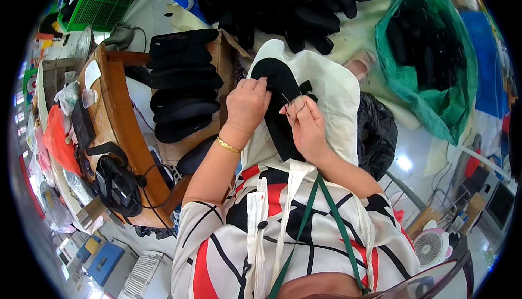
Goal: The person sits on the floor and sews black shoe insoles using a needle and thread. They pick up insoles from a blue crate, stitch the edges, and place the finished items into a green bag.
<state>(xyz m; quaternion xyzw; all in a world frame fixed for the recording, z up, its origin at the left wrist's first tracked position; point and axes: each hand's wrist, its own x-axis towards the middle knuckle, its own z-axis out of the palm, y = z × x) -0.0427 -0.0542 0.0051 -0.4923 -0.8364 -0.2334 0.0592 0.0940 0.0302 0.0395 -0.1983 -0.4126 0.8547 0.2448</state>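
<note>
Across the white cloth apron (331, 81) on my lap lies a black cloth slipper (280, 73), its rounded end pointing away from me. My left hand (247, 102) is closed on its left edge, fingers curled into the fabric. My right hand (307, 124) pinches a thin metal pointed tool (286, 98) over the slipper's right side; its exact kind is hidden by the fingers. A small black strip or bow (306, 86) sticks up just beyond the right fingers. Part of the slipper is covered by both hands.
Black slippers (182, 76) are stacked on a cardboard box (225, 62) at left, beside a wooden table (111, 119). A dark heap of slippers (315, 19) lies ahead. On the right stand a green sack (389, 43) of black pieces and a black plastic bag (378, 130).
</note>
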